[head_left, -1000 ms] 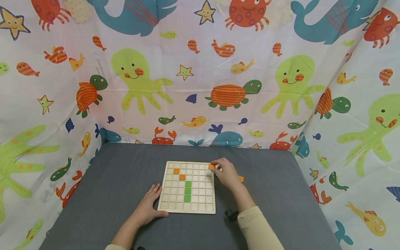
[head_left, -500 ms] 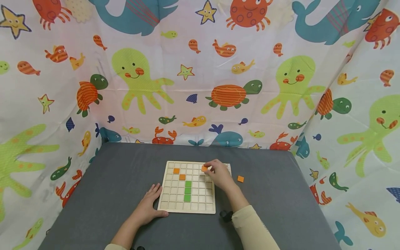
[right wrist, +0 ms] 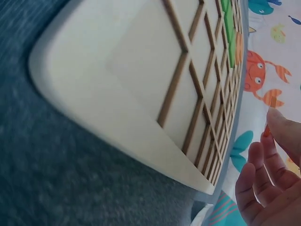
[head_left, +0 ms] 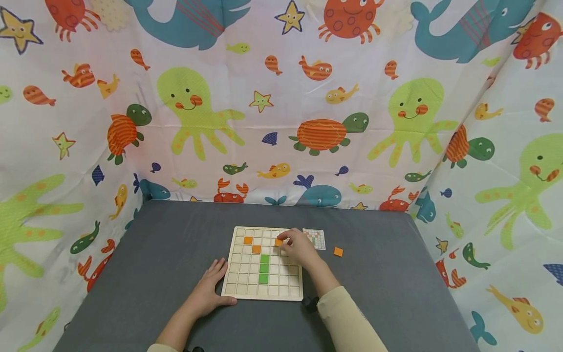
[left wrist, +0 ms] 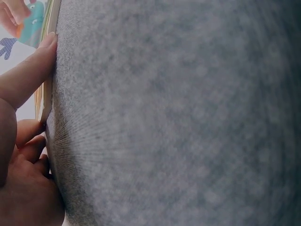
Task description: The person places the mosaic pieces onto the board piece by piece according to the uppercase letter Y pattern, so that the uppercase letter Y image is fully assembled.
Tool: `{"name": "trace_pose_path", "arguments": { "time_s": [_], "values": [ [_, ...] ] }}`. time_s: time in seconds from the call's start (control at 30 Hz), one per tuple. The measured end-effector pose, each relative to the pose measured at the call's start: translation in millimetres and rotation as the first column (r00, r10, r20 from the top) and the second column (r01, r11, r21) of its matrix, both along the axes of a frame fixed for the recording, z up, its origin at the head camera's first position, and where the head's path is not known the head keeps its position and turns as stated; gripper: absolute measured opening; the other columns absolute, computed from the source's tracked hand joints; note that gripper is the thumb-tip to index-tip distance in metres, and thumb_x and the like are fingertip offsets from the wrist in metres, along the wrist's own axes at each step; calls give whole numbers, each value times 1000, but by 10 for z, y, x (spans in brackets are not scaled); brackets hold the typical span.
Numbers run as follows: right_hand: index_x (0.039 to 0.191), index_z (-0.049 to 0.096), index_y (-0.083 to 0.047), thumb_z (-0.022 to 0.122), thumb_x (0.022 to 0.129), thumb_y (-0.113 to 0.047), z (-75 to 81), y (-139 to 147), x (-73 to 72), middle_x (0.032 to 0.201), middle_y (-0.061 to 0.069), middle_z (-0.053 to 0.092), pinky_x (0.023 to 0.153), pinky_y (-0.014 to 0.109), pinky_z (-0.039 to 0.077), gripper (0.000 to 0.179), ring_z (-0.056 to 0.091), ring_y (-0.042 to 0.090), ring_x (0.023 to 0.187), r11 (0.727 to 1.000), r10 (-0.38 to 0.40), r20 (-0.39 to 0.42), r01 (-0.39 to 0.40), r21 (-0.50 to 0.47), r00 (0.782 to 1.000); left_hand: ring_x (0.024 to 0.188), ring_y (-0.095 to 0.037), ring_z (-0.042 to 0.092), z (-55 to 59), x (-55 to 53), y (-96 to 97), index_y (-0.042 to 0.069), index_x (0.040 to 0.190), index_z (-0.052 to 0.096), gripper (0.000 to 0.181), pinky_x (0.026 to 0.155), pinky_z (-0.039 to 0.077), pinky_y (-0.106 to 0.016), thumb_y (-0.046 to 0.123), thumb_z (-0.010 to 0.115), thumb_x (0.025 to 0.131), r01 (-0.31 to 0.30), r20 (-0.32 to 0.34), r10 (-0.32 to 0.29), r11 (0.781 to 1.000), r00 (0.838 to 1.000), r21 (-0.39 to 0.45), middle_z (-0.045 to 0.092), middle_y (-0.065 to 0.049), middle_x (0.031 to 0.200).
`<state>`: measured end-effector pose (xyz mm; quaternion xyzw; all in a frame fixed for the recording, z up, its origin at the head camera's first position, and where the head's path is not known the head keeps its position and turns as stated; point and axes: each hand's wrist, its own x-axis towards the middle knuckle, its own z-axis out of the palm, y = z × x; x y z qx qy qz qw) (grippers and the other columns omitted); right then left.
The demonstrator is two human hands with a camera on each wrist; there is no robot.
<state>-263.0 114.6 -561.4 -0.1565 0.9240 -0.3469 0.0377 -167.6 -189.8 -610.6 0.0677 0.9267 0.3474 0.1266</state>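
A light wooden grid board (head_left: pixel 283 292) lies on the grey table. My right hand (head_left: pixel 301 248) pinches an orange square tile (head_left: pixel 278 242) between thumb and fingertips, over the board's upper right part. In the right wrist view that tile (right wrist: pixel 273 102) is edge-on and apart from the board. My left hand (head_left: pixel 207 293) rests against the board's near left corner, with the thumb at the front edge and the fingers along the left side. Three green tiles (head_left: pixel 264 268) stand in a column on the board. Two orange tiles (head_left: pixel 248 240) sit diagonally up and left of them.
A small printed grid card (head_left: pixel 320 239) lies right of the board, partly behind my right hand. One loose orange tile (head_left: pixel 338 252) is on the table (head_left: pixel 378 288) beyond it. A sea-animal curtain (head_left: pixel 264 146) hangs behind the table and along both sides.
My right hand has moved left and slightly down over the board with the orange tile. The card and the loose tile are now less covered. My left hand stays put.
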Motion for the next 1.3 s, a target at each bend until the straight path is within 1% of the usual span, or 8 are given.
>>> {"name": "trace_pose_path", "arguments": {
  "time_s": [0.13,0.33,0.53,0.63,0.83,0.97,1.13,1.3],
  "values": [
    [116,74,-13,72,94,-13,-45,-41,-14,117,7,65,70,32,51,21,61,16,86,1000,12,18,-12,17,1000,157,-36,10,1,2,-8,9,158,33,118,118,23,-65,52,91,65,3,0,-3,1000,1000,8,21,-11,168],
    [113,75,-13,75,92,-15,-87,-105,-17,111,5,65,68,30,50,21,60,12,80,999,-12,51,9,53,999,157,-36,10,7,-5,-7,9,158,33,117,118,23,-65,51,91,66,9,-6,-9,1000,1000,9,21,-11,168],
    [111,76,-11,76,91,-15,-103,-161,-30,104,3,65,73,33,51,20,59,13,82,996,-23,73,17,85,997,157,-36,10,21,-10,2,8,158,32,117,118,23,-65,50,91,66,11,-6,-11,1000,1000,1,21,-11,168],
    [110,76,-10,77,90,-13,-112,-175,-33,101,3,65,76,34,52,20,59,14,83,995,-24,77,16,95,997,157,-36,10,28,-11,6,8,158,32,117,118,22,-65,50,91,66,12,-5,-12,1000,1000,1,21,-11,168],
    [108,76,-11,77,89,-11,-142,-184,-40,98,2,63,76,34,52,19,59,14,83,992,-29,66,20,128,997,156,-37,10,36,-7,1,7,158,33,116,118,22,-65,50,91,66,15,-13,-15,1000,1000,0,22,-13,168],
    [108,77,-12,79,88,-12,-149,-189,-41,99,1,64,78,35,53,21,60,15,85,992,-35,75,26,126,997,157,-36,10,36,-3,-2,8,158,33,116,119,21,-64,50,91,67,18,-14,-18,1000,1000,1,22,-12,168],
    [113,78,-12,80,87,-13,-139,-187,-38,102,3,64,79,38,53,26,60,17,88,994,-20,83,11,106,996,157,-36,10,37,-1,2,8,158,32,116,118,22,-65,49,91,67,13,-5,-12,1000,1000,11,21,-12,168],
    [115,76,-10,80,86,-11,-141,-152,-37,104,4,65,78,37,53,29,60,17,87,998,-17,88,11,67,996,156,-37,10,34,-3,-4,8,158,33,116,118,22,-65,50,91,67,17,-10,-17,1000,1000,2,22,-13,168]
  ]
}}
